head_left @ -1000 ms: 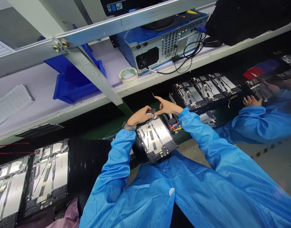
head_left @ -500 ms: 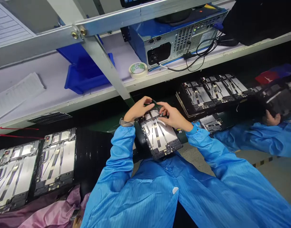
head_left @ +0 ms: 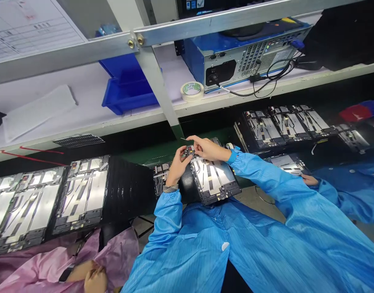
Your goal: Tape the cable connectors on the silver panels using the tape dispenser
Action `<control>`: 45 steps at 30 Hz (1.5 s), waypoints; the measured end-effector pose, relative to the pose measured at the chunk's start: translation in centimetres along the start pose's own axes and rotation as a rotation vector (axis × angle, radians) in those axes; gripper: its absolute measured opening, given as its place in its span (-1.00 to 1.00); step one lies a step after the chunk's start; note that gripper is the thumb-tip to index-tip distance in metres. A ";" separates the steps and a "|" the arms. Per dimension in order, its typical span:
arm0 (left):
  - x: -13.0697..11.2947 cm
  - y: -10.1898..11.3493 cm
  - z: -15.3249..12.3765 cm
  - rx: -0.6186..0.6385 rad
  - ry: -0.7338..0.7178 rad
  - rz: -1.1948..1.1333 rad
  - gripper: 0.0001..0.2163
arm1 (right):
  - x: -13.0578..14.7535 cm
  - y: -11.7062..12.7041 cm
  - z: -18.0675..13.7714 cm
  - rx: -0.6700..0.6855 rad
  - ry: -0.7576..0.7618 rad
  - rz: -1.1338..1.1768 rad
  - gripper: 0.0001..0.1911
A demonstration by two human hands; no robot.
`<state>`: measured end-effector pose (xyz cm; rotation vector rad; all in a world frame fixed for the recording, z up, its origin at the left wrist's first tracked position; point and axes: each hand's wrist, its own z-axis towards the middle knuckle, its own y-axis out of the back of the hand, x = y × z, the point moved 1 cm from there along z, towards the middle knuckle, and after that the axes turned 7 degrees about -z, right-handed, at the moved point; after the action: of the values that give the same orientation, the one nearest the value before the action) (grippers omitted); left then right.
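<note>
An opened tablet chassis (head_left: 219, 177), with a silver plate, dark ribbon cables and a black lower edge, lies tilted in front of my body. My left hand (head_left: 177, 166) is closed around its upper left corner, thumb on top and fingers at the edge. Over the same corner is my right hand (head_left: 206, 149), its fingers pinched together. A thin pale sliver (head_left: 183, 139) sticks out to the left of those fingertips; its kind is too small to tell. Between the hands a small camera-like part (head_left: 190, 149) shows at the corner. My right hand hides much of the chassis's upper edge.
More opened chassis stand in rows at left (head_left: 83, 191) and right (head_left: 264, 128). A shelf holds a blue bin (head_left: 128, 95), a tape roll (head_left: 192, 91) and a computer case (head_left: 235, 61). A co-worker's hand (head_left: 309, 180) is at right; another's hands (head_left: 95, 278) are lower left.
My right hand has moved from the chassis's upper right to its upper left corner, and my left hand has slid down that corner. The camera view has shifted. The right co-worker's hand has moved left.
</note>
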<state>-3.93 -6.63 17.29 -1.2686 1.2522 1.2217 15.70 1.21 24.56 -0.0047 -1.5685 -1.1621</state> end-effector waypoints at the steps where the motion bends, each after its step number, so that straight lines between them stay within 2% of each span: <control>1: 0.2 -0.3 -0.1 -0.010 0.002 0.005 -0.49 | 0.0 0.1 0.1 0.021 -0.006 -0.020 -0.24; 4: 0.3 -0.7 -0.1 -0.033 0.007 0.016 -0.49 | 0.1 0.2 0.4 0.015 -0.004 -0.072 -0.22; 7: 0.1 -0.8 0.1 -0.034 0.015 0.039 -0.50 | 0.5 0.2 0.7 -0.044 0.071 -0.064 -0.22; 10: -0.1 -0.7 0.1 -0.018 0.007 0.078 -0.52 | 0.7 0.0 0.9 -0.018 0.135 -0.049 -0.29; 14: 0.0 -0.7 0.2 -0.039 0.006 0.042 -0.51 | 0.4 -0.5 0.7 0.037 0.081 -0.083 -0.38; 21: 0.0 -1.2 0.3 -0.071 0.021 0.076 -0.52 | 0.3 -0.7 0.0 -0.036 0.015 0.006 -0.39; 24: -0.2 -1.5 0.2 -0.086 0.019 0.048 -0.52 | 1.8 0.2 -0.9 -0.167 -0.080 0.214 -0.48; 26: -0.4 -1.7 0.1 -0.082 0.014 0.028 -0.52 | 3.2 0.6 -2.3 -0.215 -0.191 0.510 -0.51; 29: -0.5 -1.9 0.0 -0.053 -0.012 -0.008 -0.52 | 4.9 -0.4 -4.8 -0.138 -0.361 1.017 -0.51; 32: -0.6 -2.0 0.0 -0.035 -0.038 -0.065 -0.49 | 5.3 -2.4 -6.6 -0.093 -0.471 1.321 -0.57; 37: -0.7 -2.1 0.0 -0.024 -0.084 -0.070 -0.47 | 4.5 -4.5 -6.8 -0.195 -0.537 1.526 -0.65; 45: -1.1 -2.2 -0.1 -0.021 -0.083 0.041 -0.47 | 4.8 -5.5 -6.5 -0.261 -0.538 1.612 -0.71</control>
<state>-1.73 -6.58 18.32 -1.2001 1.2130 1.3072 15.70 -8.55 23.81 -1.5461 -1.2008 -0.0004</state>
